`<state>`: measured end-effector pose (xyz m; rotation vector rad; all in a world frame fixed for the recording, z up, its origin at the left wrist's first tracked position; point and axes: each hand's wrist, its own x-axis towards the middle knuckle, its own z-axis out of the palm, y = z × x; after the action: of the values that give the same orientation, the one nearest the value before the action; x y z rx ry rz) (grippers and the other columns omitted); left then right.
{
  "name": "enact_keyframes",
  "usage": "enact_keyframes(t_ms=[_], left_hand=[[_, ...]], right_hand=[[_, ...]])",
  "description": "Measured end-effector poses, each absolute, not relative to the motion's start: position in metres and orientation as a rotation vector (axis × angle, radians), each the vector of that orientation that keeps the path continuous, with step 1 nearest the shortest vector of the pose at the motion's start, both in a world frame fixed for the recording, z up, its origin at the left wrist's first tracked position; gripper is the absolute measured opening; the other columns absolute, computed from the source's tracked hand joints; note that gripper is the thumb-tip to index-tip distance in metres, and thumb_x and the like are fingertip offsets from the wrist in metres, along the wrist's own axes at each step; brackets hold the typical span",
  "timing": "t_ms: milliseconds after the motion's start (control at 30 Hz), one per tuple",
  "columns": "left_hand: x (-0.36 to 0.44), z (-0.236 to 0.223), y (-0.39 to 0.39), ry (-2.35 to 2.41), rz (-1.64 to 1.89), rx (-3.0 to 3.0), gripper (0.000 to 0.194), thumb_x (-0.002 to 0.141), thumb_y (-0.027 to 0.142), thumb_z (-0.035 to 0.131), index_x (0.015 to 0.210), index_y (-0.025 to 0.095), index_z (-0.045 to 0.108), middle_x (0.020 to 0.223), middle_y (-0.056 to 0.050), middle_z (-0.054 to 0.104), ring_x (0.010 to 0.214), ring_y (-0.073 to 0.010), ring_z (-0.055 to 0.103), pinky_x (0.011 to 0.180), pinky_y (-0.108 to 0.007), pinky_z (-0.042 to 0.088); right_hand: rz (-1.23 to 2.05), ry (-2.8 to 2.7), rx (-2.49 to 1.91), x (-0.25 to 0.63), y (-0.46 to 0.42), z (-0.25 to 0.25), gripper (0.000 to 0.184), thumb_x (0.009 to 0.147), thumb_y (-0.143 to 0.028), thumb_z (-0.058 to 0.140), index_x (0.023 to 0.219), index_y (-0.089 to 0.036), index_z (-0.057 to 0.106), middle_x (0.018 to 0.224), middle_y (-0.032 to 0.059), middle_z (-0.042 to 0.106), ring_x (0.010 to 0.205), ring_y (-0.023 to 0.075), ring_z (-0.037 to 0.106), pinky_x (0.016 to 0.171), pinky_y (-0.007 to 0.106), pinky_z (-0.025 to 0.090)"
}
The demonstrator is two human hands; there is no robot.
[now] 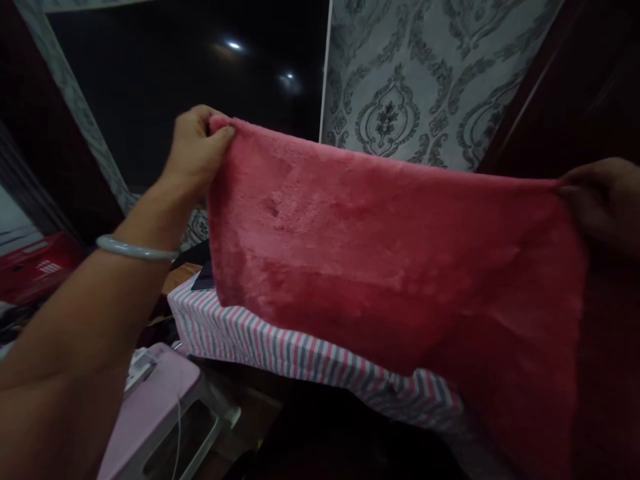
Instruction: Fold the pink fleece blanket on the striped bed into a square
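Observation:
A pink-red plush cloth (pixel 390 247) is stretched between my two hands, its top edge sloping gently down to the right. My left hand (pixel 197 147) pinches the upper left corner, thumb on the near side. At the far right my right hand (pixel 607 197) grips the upper right corner; part of it is cut off by the frame's edge. The cloth hangs down in front of a surface covered by a striped cloth (pixel 280 347) in pink, grey and white, hiding most of it. A pale bangle (pixel 135 248) circles my left wrist.
Behind stands a large dark screen (pixel 200 73) beside patterned wallpaper (pixel 395 87). A pink plastic stool (pixel 160 387) with a white cable is at lower left, below my forearm. A dark flat object (pixel 204 277) lies on the striped cloth. A red box (pixel 40 267) sits far left.

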<state>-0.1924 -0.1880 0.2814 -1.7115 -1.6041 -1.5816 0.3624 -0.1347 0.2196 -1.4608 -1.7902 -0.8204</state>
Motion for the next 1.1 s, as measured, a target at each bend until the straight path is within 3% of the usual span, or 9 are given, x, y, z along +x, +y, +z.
enact_keyframes(t_ms=[100, 167, 200, 267, 433, 600, 867, 1000, 1100], left_hand=[[-0.221, 0.276, -0.178, -1.692, -1.581, -1.748, 0.036, 0.087, 0.029, 0.058, 0.113, 0.005, 0.068, 0.092, 0.000, 0.065, 0.102, -0.0200, 0.065, 0.090, -0.033, 0.045], [-0.242, 0.257, -0.158, -1.812, -1.540, -1.769, 0.033, 0.086, 0.027, 0.059, 0.110, 0.006, 0.068, 0.091, -0.002, 0.065, 0.095, -0.0186, 0.064, 0.089, -0.033, 0.047], [-0.252, 0.243, -0.145, -1.895, -1.498, -1.772, 0.032, 0.085, 0.027, 0.058, 0.108, 0.007, 0.068, 0.091, -0.003, 0.066, 0.093, -0.0183, 0.063, 0.087, -0.032, 0.048], [-0.269, 0.208, -0.114, -2.106, -1.370, -1.740, 0.030, 0.084, 0.029, 0.055, 0.103, 0.010, 0.068, 0.093, -0.005, 0.067, 0.089, -0.0188, 0.062, 0.085, -0.032, 0.049], [-0.290, 0.111, -0.038, -2.490, -0.978, -1.645, 0.020, 0.080, 0.026, 0.052, 0.090, 0.015, 0.065, 0.082, -0.007, 0.068, 0.087, -0.0246, 0.065, 0.078, -0.032, 0.051], [-0.298, 0.049, 0.015, -2.630, -0.803, -1.571, 0.022, 0.082, 0.024, 0.052, 0.095, 0.013, 0.066, 0.097, -0.018, 0.072, 0.094, -0.0312, 0.068, 0.079, -0.036, 0.050], [-0.290, -0.016, 0.048, -2.702, -0.448, -1.611, 0.032, 0.092, 0.027, 0.040, 0.107, 0.010, 0.063, 0.111, -0.024, 0.069, 0.104, -0.0357, 0.068, 0.079, -0.039, 0.052], [-0.284, -0.018, 0.045, -2.581, -0.285, -1.688, 0.045, 0.095, 0.026, 0.030, 0.115, 0.000, 0.060, 0.120, -0.032, 0.062, 0.108, -0.0434, 0.065, 0.081, -0.048, 0.052], [-0.264, -0.007, 0.051, -2.311, -0.233, -1.839, 0.049, 0.094, 0.020, 0.026, 0.124, -0.003, 0.057, 0.127, -0.032, 0.057, 0.121, -0.0460, 0.057, 0.092, -0.057, 0.049]], right_hand=[[-0.641, -1.890, -1.476, 0.324, -0.117, 0.207, 0.044, 0.108, -0.056, 0.041, 0.111, -0.021, 0.067, 0.094, 0.0118, 0.070, 0.080, 0.0242, 0.065, 0.067, 0.038, 0.041], [-0.467, -1.953, -1.514, 0.303, -0.093, 0.191, 0.014, 0.104, -0.032, 0.059, 0.106, -0.022, 0.067, 0.092, 0.0082, 0.070, 0.079, 0.0224, 0.064, 0.069, 0.035, 0.042], [-0.383, -1.990, -1.524, 0.294, -0.079, 0.179, 0.007, 0.100, -0.023, 0.062, 0.105, -0.021, 0.068, 0.091, 0.0074, 0.071, 0.079, 0.0222, 0.064, 0.069, 0.033, 0.042], [-0.247, -2.066, -1.530, 0.274, -0.048, 0.150, 0.010, 0.096, -0.013, 0.064, 0.102, -0.020, 0.067, 0.091, 0.0069, 0.071, 0.081, 0.0226, 0.065, 0.069, 0.030, 0.043], [-0.129, -2.261, -1.585, 0.225, 0.024, 0.068, 0.010, 0.098, -0.014, 0.058, 0.097, -0.019, 0.066, 0.091, 0.0065, 0.072, 0.085, 0.0244, 0.066, 0.068, 0.027, 0.042], [-0.057, -2.366, -1.730, 0.197, 0.073, 0.017, 0.013, 0.102, -0.016, 0.052, 0.100, -0.019, 0.064, 0.095, 0.0087, 0.072, 0.092, 0.0261, 0.067, 0.069, 0.028, 0.039], [0.118, -2.369, -1.797, 0.187, 0.114, -0.037, 0.018, 0.100, -0.013, 0.049, 0.101, -0.019, 0.066, 0.099, 0.0093, 0.072, 0.094, 0.0250, 0.066, 0.071, 0.028, 0.039], [0.196, -2.351, -1.791, 0.187, 0.119, -0.048, 0.016, 0.101, -0.015, 0.052, 0.104, -0.019, 0.067, 0.102, 0.0074, 0.072, 0.097, 0.0225, 0.065, 0.073, 0.026, 0.039], [0.222, -2.336, -1.750, 0.187, 0.117, -0.039, 0.015, 0.100, -0.015, 0.055, 0.106, -0.018, 0.067, 0.104, 0.0075, 0.072, 0.099, 0.0221, 0.064, 0.075, 0.025, 0.039]])
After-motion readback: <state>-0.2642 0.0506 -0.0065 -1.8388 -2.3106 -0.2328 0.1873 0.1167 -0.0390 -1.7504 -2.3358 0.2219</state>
